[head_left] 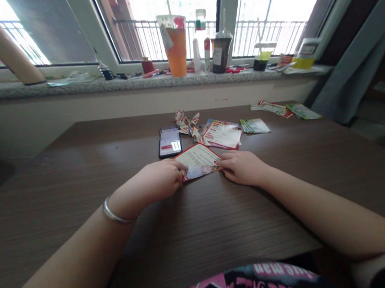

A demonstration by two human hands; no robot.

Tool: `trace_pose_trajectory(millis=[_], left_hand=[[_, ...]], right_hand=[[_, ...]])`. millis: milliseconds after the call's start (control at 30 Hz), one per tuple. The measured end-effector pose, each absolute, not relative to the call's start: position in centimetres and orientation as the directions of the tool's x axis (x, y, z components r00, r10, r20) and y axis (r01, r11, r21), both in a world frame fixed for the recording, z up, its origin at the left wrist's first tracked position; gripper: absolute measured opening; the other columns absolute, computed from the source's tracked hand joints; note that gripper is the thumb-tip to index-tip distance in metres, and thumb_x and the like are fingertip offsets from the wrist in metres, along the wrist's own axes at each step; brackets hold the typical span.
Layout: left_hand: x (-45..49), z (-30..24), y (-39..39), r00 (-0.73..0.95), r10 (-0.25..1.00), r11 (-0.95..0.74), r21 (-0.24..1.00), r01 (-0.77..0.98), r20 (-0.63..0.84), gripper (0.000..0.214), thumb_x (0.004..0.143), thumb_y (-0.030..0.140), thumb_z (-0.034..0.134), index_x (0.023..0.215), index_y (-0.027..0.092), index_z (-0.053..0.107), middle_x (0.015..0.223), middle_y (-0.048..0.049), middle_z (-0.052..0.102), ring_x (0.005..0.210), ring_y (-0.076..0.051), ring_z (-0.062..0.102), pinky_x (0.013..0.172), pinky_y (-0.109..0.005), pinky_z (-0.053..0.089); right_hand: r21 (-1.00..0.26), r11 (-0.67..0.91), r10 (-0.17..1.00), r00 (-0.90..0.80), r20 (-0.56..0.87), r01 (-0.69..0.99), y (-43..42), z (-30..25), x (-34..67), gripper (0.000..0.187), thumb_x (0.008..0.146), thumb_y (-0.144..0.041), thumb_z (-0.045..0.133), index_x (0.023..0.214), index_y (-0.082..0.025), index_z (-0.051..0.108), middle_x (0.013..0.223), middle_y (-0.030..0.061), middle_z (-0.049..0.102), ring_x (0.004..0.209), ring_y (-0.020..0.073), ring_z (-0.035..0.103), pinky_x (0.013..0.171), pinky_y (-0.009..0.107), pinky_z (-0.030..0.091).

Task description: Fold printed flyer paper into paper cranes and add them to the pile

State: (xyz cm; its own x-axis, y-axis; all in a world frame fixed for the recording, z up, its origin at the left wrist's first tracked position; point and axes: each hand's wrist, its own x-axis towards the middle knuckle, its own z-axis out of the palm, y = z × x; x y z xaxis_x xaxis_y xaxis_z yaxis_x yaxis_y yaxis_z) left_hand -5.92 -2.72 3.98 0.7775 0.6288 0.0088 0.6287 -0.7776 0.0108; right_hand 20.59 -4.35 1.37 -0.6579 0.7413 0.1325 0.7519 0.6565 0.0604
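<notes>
A printed paper sheet [198, 158] with a red border lies on the brown table between my hands. My left hand [163, 178] pinches its left edge, fingers closed. At its right corner, my right hand [242, 167] is closed on the paper too. Just beyond the left hand lies a phone [169, 143] with its screen lit. Behind the sheet are folded paper pieces [187, 124] with red and white print, bunched together. A stack of printed sheets [223, 134] sits right beside them.
Small green-and-white packets or cards [254, 126] lie further right, with more paper strips [274, 109] near the far table edge. On the stone windowsill [131, 83] stand an orange drink cup [176, 49], a dark drink cup [222, 51], bottles and a cardboard tube [3, 45].
</notes>
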Motion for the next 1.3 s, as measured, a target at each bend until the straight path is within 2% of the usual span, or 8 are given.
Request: trace_pose_trajectory(millis=[33, 100, 167, 267, 433, 667, 900, 1300], left_hand=[[-5.9, 3.8, -2.7, 0.812, 0.582, -0.812, 0.024, 0.583, -0.041, 0.023, 0.083, 0.014, 0.052, 0.076, 0.020, 0.072, 0.096, -0.0033, 0.072, 0.092, -0.015, 0.064, 0.093, -0.027, 0.047], [-5.7, 3.6, -2.6, 0.799, 0.597, -0.801, -0.001, 0.598, -0.068, 0.025, 0.086, 0.014, 0.047, 0.084, 0.017, 0.072, 0.092, -0.0064, 0.071, 0.088, -0.017, 0.064, 0.090, -0.031, 0.049], [-5.3, 3.3, -2.8, 0.773, 0.635, -0.772, -0.046, 0.634, -0.012, 0.025, 0.088, 0.016, 0.046, 0.090, 0.016, 0.070, 0.092, -0.0087, 0.069, 0.088, -0.019, 0.064, 0.085, -0.032, 0.051], [-4.8, 2.7, -3.2, 0.810, 0.580, -0.808, -0.073, 0.585, 0.081, 0.027, 0.091, 0.020, 0.045, 0.107, 0.020, 0.067, 0.098, -0.0086, 0.066, 0.090, -0.020, 0.063, 0.083, -0.032, 0.051], [-3.8, 0.8, -3.3, 0.859, 0.454, -0.866, -0.108, 0.488, 0.237, 0.037, 0.092, 0.019, 0.046, 0.127, 0.020, 0.056, 0.119, -0.0100, 0.061, 0.111, -0.023, 0.055, 0.099, -0.038, 0.044], [-3.3, 0.2, -3.4, 0.855, 0.448, -0.866, -0.112, 0.488, 0.259, 0.037, 0.094, 0.024, 0.045, 0.130, 0.023, 0.052, 0.121, -0.0092, 0.060, 0.108, -0.024, 0.056, 0.095, -0.040, 0.046], [-3.2, 0.0, -4.0, 0.838, 0.484, -0.841, -0.133, 0.525, 0.251, 0.040, 0.094, 0.022, 0.042, 0.134, 0.022, 0.048, 0.125, -0.0102, 0.058, 0.108, -0.026, 0.055, 0.094, -0.041, 0.045], [-3.1, 0.7, -4.2, 0.831, 0.519, -0.824, -0.144, 0.549, 0.200, 0.039, 0.089, 0.019, 0.048, 0.128, 0.020, 0.053, 0.121, -0.0100, 0.060, 0.112, -0.027, 0.055, 0.096, -0.042, 0.043]], right_hand=[[0.062, 0.657, 0.741, -0.659, 0.131, 0.751, -4.4, 1.4, 20.6, 0.022, 0.091, -0.024, 0.046, 0.090, -0.019, 0.067, 0.097, 0.0058, 0.066, 0.090, 0.0176, 0.060, 0.073, 0.026, 0.041], [0.066, 0.659, 0.739, -0.662, 0.129, 0.749, -4.4, 1.5, 20.5, 0.022, 0.091, -0.024, 0.046, 0.090, -0.019, 0.067, 0.097, 0.0060, 0.066, 0.091, 0.0181, 0.060, 0.074, 0.027, 0.042], [0.069, 0.658, 0.739, -0.661, 0.131, 0.750, -4.4, 1.5, 20.4, 0.021, 0.091, -0.024, 0.046, 0.091, -0.019, 0.067, 0.098, 0.0063, 0.066, 0.091, 0.0185, 0.060, 0.076, 0.027, 0.043], [0.065, 0.659, 0.737, -0.661, 0.141, 0.749, -4.4, 1.6, 20.4, 0.021, 0.091, -0.024, 0.046, 0.095, -0.019, 0.067, 0.101, 0.0067, 0.066, 0.095, 0.0191, 0.059, 0.080, 0.028, 0.044], [0.065, 0.661, 0.734, -0.662, 0.150, 0.748, -4.3, 1.5, 20.2, 0.022, 0.091, -0.024, 0.046, 0.097, -0.019, 0.067, 0.104, 0.0071, 0.066, 0.098, 0.0203, 0.059, 0.084, 0.029, 0.045], [0.092, 0.678, 0.709, -0.682, 0.178, 0.729, -4.3, 1.2, 20.0, 0.022, 0.091, -0.023, 0.046, 0.097, -0.018, 0.067, 0.102, 0.0083, 0.066, 0.097, 0.0211, 0.058, 0.085, 0.031, 0.045], [0.091, 0.765, 0.607, -0.761, 0.231, 0.637, -3.9, 0.3, 20.0, 0.024, 0.092, -0.020, 0.046, 0.105, -0.019, 0.067, 0.105, 0.0079, 0.066, 0.096, 0.0205, 0.056, 0.086, 0.031, 0.045], [0.087, 0.742, 0.641, -0.742, 0.195, 0.664, -4.2, 0.9, 19.8, 0.024, 0.091, -0.021, 0.048, 0.103, -0.019, 0.069, 0.105, 0.0083, 0.066, 0.096, 0.0200, 0.058, 0.084, 0.030, 0.044]])
